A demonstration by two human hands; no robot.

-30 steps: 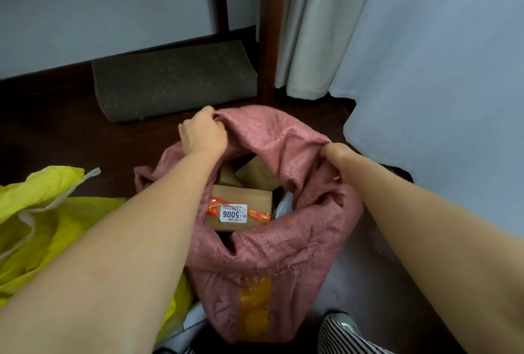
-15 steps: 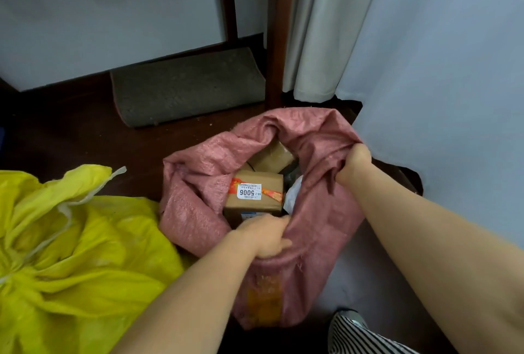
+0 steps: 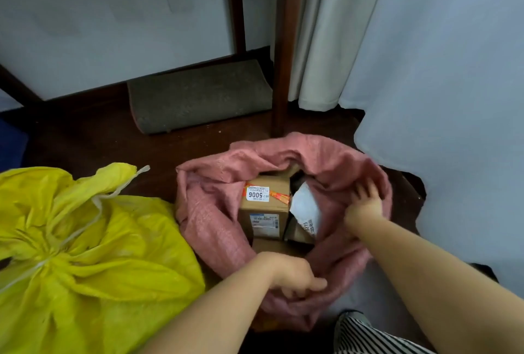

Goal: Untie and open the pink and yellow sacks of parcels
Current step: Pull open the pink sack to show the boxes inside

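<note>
The pink woven sack stands open on the dark floor, its rim rolled down. Inside are a cardboard box with a "5006" label and a white parcel. My left hand grips the near rim of the pink sack. My right hand presses on the inside of the right rim, fingers spread. The yellow sack lies at the left, its neck gathered and tied with white string.
A grey mat lies against the wall behind. A dark wooden post stands just behind the pink sack. Pale curtains hang at the right. A striped garment shows at the bottom edge.
My left hand moved from the far rim to the near rim and pushed it down. The right rim is rolled lower, the mouth is wider, and more of the parcels show.
</note>
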